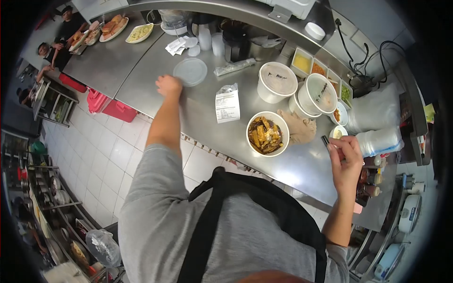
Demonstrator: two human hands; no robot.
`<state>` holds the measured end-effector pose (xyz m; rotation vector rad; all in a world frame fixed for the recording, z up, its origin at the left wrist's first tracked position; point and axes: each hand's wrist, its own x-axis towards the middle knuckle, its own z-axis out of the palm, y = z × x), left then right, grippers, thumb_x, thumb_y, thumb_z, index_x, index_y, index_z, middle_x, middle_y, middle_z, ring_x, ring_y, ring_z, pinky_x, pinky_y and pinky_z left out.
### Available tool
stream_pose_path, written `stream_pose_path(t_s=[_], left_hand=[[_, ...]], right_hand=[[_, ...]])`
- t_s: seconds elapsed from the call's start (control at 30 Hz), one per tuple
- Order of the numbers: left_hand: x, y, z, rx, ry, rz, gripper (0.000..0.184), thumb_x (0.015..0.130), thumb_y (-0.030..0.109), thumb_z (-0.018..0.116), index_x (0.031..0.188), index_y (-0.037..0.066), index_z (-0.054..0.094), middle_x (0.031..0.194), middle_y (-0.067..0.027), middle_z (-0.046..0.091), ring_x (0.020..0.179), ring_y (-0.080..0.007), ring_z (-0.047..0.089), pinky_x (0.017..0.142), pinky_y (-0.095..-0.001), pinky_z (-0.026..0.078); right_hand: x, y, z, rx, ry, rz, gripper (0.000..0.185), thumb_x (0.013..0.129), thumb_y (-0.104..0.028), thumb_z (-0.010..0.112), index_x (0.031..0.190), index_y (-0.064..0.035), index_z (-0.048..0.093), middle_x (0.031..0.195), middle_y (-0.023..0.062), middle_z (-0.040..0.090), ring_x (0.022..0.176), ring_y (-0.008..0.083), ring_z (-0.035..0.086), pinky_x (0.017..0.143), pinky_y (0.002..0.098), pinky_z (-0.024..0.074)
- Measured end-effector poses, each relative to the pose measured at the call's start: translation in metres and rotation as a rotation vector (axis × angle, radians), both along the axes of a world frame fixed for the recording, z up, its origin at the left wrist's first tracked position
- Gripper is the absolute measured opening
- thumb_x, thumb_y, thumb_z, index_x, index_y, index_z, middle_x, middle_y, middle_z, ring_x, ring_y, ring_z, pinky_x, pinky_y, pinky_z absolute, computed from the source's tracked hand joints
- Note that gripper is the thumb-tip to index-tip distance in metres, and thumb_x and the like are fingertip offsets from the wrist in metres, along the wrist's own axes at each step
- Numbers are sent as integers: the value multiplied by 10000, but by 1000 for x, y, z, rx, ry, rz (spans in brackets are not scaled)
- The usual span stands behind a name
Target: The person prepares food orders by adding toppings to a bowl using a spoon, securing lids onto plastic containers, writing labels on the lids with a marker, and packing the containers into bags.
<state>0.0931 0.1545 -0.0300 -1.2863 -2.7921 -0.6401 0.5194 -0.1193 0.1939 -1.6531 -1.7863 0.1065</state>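
Observation:
My left hand [169,86] is at the left part of the steel counter, beside a clear round lid [190,71], its fingers curled and partly hidden. On the right, my right hand [346,153] pinches a small black marker [325,140] near a small cup [338,132]. Between the hands stands an open white bowl of food [267,134], brown strips with a pale topping. A printed receipt [228,106] lies left of the bowl. Behind the bowl are lidded white tubs [277,81] with black writing, and a tan cloth [298,127] touches its right side.
Small trays of toppings [302,62] line the counter's back right, near plastic bags [377,109] and sauce bottles [370,178]. Plates of food [140,33] stand at the far left. Two people [71,23] are beyond them. A red bin [118,110] is below the counter edge.

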Motion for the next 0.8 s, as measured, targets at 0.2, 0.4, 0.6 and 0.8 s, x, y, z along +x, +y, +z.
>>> stream_pose_path(t_s=[0.2, 0.4, 0.6, 0.8], left_hand=[[-139, -26, -49, 128, 129, -344, 234, 830, 219, 543, 868, -2, 612, 863, -180, 602, 817, -296, 599, 750, -417, 480], [-2, -149, 37, 479, -475, -696, 61, 843, 97, 557, 854, 44, 530, 678, -60, 545, 613, -122, 506, 564, -290, 429], [169, -178, 45, 376, -732, -924, 123, 782, 88, 594, 802, 8, 502, 734, -144, 562, 652, -265, 565, 604, -362, 455], [204, -174, 40, 420, -531, -924, 126, 766, 82, 590, 814, 14, 497, 796, -128, 530, 739, -266, 551, 648, -372, 452]], right_hand=[[-23, 12, -32, -20, 119, -24, 103, 760, -16, 659, 861, -30, 652, 780, 40, 548, 579, 103, 489, 515, 222, 404], [-20, 19, -68, -34, 200, -101, 98, 754, -29, 669, 851, -35, 666, 765, 49, 572, 579, 103, 498, 522, 231, 411], [-11, 29, -127, -255, 464, -128, 191, 813, -127, 653, 967, -14, 655, 860, 57, 602, 684, 98, 552, 580, 227, 454], [-28, 47, -162, -133, 291, -156, 283, 792, -197, 647, 1035, -53, 647, 823, 129, 617, 666, 225, 609, 633, 326, 483]])
